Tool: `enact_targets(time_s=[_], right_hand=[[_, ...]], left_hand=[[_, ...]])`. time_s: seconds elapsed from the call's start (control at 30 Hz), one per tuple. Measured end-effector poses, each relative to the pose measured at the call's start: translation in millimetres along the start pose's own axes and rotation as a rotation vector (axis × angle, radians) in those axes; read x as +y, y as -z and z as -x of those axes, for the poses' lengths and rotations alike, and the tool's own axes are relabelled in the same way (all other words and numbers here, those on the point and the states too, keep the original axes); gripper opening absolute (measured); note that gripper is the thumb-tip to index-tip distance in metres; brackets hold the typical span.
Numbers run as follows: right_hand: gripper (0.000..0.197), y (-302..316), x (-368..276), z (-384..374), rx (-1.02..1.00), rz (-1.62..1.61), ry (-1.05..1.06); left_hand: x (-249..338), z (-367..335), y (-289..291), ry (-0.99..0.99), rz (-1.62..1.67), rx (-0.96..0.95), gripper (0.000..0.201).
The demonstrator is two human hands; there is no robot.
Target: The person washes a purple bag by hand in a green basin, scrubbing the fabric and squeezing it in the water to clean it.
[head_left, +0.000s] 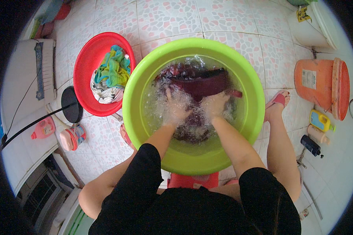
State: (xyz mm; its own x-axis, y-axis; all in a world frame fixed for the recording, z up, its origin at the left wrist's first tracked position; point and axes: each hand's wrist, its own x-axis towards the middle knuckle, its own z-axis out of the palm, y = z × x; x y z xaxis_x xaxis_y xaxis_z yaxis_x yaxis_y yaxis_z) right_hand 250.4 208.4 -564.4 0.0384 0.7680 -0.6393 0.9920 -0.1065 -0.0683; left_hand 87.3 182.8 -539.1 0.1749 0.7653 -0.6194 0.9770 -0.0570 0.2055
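A wide lime-green basin (192,167) holds bubbling water and a dark maroon garment (202,84), partly under the surface. Both of my forearms reach down into it. My left hand (175,106) is in the foamy water at the garment's left side; one finger points out straight, while bubbles blur the others. On the right, my right hand (215,105) is closed on the maroon cloth, its fingertips hidden by fabric and water. A strip of the garment sticks out to the right of that hand.
Left of the basin stands a red tub (82,72) holding a blue-green-yellow cloth (113,68) and a white patterned cloth (106,92). An orange bucket (312,82) and several bottles, one yellow (319,119), line the right wall. A pink bottle (44,128) stands left.
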Motion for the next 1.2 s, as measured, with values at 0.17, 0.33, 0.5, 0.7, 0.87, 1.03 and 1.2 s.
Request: enact_targets(time_s=[0.17, 0.33, 0.5, 0.7, 0.87, 1.03, 1.2], right_hand=[[0.068, -26.1, -2.4, 4.8, 0.459, -0.309, 0.207], [0.071, 7.5, -20.1, 52.8, 0.097, -0.238, 0.068], [0.050, 40.5, -21.6, 159.9, -0.153, 0.317, 0.031], [0.049, 37.9, 1.8, 284.0, -0.134, -0.187, -0.064], [0.045, 41.9, 14.9, 357.5, -0.232, -0.591, 0.007], [0.047, 99.7, -10.2, 454.1, -0.070, -1.055, 0.218], [0.048, 169.6, -8.2, 512.2, 0.155, -0.917, 0.366]], left_hand=[[-13.4, -14.7, -32.2, 0.088, 0.001, -0.144, 0.060], [8.0, 34.7, 7.5, 0.141, 0.020, -0.133, 0.054], [34.9, 133.8, 30.7, 0.168, 0.045, -0.004, 0.054], [34.3, 251.8, 21.2, 0.266, 0.603, -0.045, 0.051], [31.5, 325.7, 23.8, 0.241, 0.614, 0.040, 0.050], [-6.7, 360.4, 46.8, 0.085, 1.069, 0.367, 0.039], [30.5, 449.8, 152.2, -0.015, 1.419, 0.313, 0.032]])
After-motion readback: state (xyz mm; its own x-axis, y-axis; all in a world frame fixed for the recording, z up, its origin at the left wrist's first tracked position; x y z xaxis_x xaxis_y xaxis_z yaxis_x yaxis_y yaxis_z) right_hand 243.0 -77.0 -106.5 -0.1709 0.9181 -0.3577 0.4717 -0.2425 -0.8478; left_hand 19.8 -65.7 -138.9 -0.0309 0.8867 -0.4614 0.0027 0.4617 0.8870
